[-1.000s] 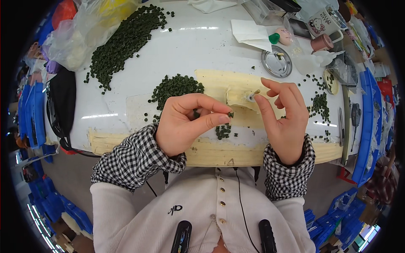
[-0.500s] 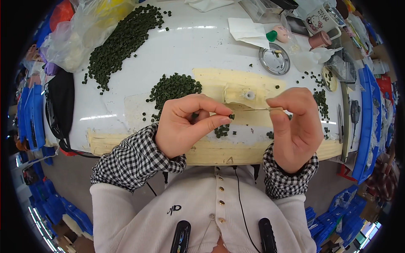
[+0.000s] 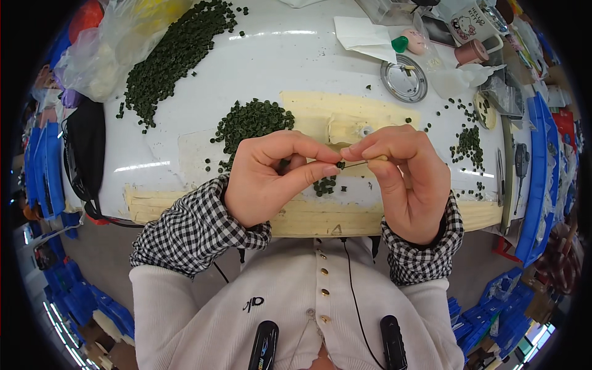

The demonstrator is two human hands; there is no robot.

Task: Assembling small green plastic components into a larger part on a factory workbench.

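My left hand [image 3: 271, 179] pinches a small dark green round piece [image 3: 340, 165] between thumb and forefinger. In my right hand [image 3: 413, 179] is a thin needle-like tool [image 3: 356, 164] with a pale end, gripped between thumb and fingers. Its tip points left and meets or nearly meets the piece; the fingers hide the exact contact. Right forefinger and left fingertips are close together. Just beyond my left hand lies a heap of dark green pieces [image 3: 251, 123]. A few more pieces [image 3: 325, 185] lie between the hands, near the table's front edge.
A larger green heap [image 3: 176, 58] spreads at the far left beside plastic bags [image 3: 105, 65]. Beyond my hands, a tape-covered block [image 3: 342, 129] holds a white ring. Toward the right are a round metal lid [image 3: 404, 79], scattered pieces [image 3: 468, 148], a mug [image 3: 472, 26] and blue bins [image 3: 542, 179].
My right hand has moved left with the needle-like tool, bringing its fingers up to the green piece. My left hand stays nearly in place, still pinching the piece. The view has shifted slightly.
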